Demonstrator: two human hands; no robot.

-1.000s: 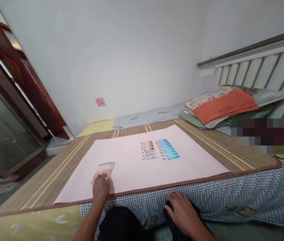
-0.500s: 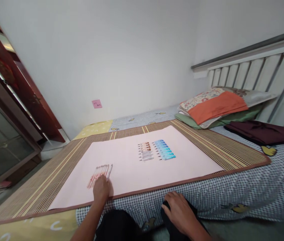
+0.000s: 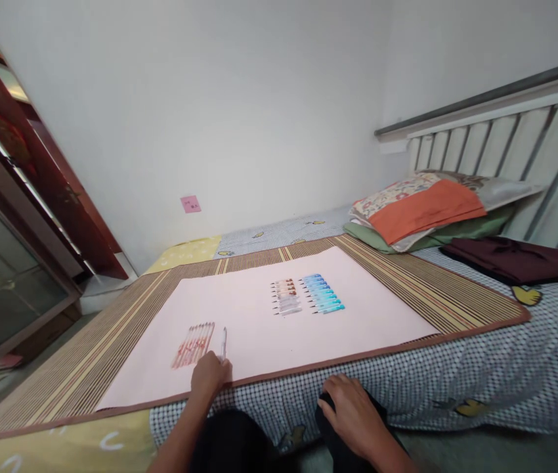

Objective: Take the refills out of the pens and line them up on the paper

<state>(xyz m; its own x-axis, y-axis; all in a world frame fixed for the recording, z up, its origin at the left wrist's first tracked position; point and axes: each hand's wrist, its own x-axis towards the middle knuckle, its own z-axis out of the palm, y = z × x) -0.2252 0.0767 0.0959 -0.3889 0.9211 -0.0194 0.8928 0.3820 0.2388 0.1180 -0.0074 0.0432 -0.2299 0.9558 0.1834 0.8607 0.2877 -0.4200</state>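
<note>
A slim pale pen [image 3: 224, 341] stands out from my left hand [image 3: 210, 373], whose fingers are closed on its lower end at the near edge of the pink sheet [image 3: 249, 335]. Just left of that hand lies a close row of pens with reddish markings [image 3: 193, 345]. Farther right on the sheet are a column of brown and grey pens [image 3: 286, 297] and a column of blue to turquoise pens [image 3: 321, 293], dark tips pointing left. My right hand [image 3: 350, 407] rests over my dark-clothed knee, fingers loosely spread and holding nothing.
Under the sheet lies a striped mat [image 3: 86, 348] on a bed with a checked cover [image 3: 456, 368]. Pillows [image 3: 427, 203] and a folded dark cloth [image 3: 520, 259] lie at the right, near a white radiator [image 3: 495, 151]. A pink note [image 3: 191, 204] hangs on the wall.
My left hand has moved slightly right, drawing one pen away from the reddish row and leaving a gap. The right hand has stayed on the knee.
</note>
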